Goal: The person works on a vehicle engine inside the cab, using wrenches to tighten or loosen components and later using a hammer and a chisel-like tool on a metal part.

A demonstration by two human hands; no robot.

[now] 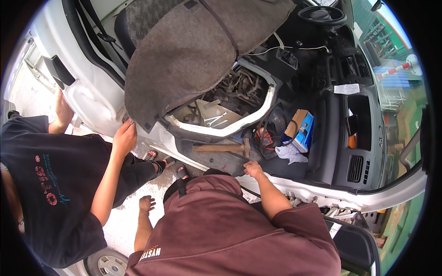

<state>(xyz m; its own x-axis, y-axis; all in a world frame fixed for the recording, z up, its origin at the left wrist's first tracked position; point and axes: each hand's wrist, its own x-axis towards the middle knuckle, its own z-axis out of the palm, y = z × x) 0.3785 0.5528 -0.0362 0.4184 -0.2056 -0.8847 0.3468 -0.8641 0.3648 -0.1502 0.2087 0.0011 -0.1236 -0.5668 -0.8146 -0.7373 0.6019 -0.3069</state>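
My right hand (252, 169), its fingers curled, rests by the near edge of the van's cab floor (216, 159); whether anything is in its grip is hidden. Just beyond it lies a hammer (218, 148), wooden handle to the left, head to the right. My left hand (147, 203) hangs low at my left side, fingers apart and holding nothing. Ahead, an engine opening (246, 87) with a white rim shows dirty engine parts. Wrenches (216, 120) lie inside its near edge. A tilted-up seat base (184, 60) with a brown felt underside leans over the opening.
On my left stands a co-worker in a black shirt (60, 184), one hand (125, 133) at the seat base's lower corner. A blue and orange box (300, 131), white cloth (291, 154) and red device (264, 137) with black cables lie in the right footwell. The dashboard (322, 133) bounds the right.
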